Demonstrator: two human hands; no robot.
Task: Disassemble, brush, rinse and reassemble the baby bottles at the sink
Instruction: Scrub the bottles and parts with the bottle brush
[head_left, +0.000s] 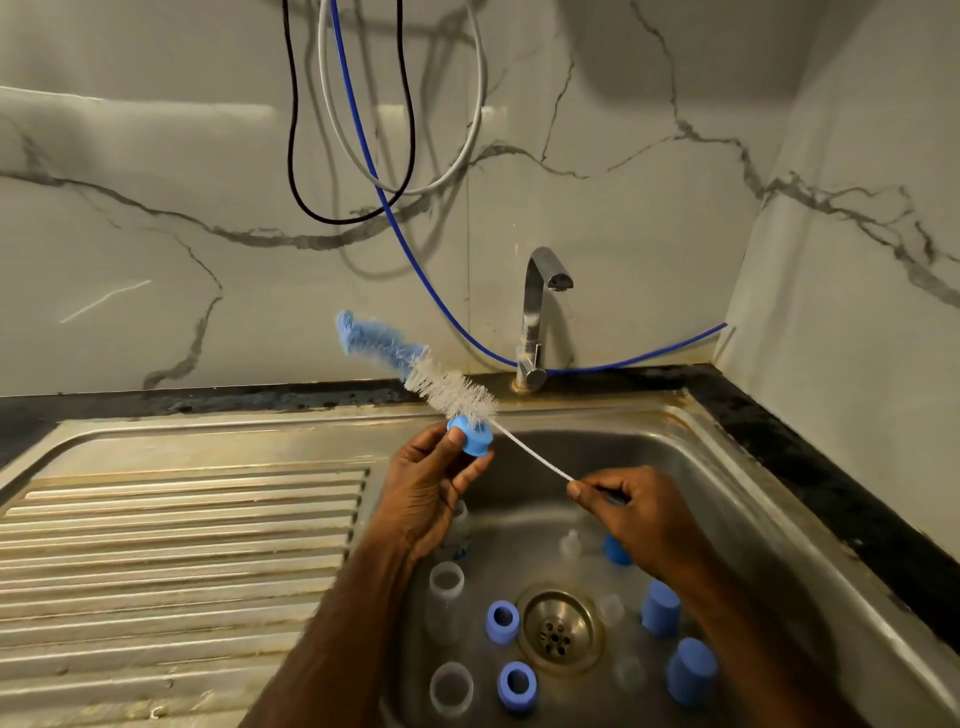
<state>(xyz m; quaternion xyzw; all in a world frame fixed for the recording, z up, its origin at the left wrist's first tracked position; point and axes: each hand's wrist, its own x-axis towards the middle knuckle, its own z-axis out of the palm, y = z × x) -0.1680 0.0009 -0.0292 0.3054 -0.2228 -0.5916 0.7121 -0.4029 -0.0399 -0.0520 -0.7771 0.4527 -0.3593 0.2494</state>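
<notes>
Gripping a blue bottle collar (474, 441) in the left hand (428, 491) at frame centre, right hand (636, 514) fingers pinching the bottle brush (447, 387) wire.

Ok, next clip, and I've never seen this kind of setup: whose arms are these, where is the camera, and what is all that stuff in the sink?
There is no machine here. One wide camera sits on a person's head and looks down, so the two bare arms are that person's own. The left hand holds a small blue ring, a screw collar from a baby bottle. The right hand pinches the thin wire handle of a bottle brush, whose bristles poke up past the ring. Below, in the steel sink, lie the taken-apart pieces: clear bottles, two more blue rings, blue caps and clear teats, around the drain. The tap shows no water running.
</notes>
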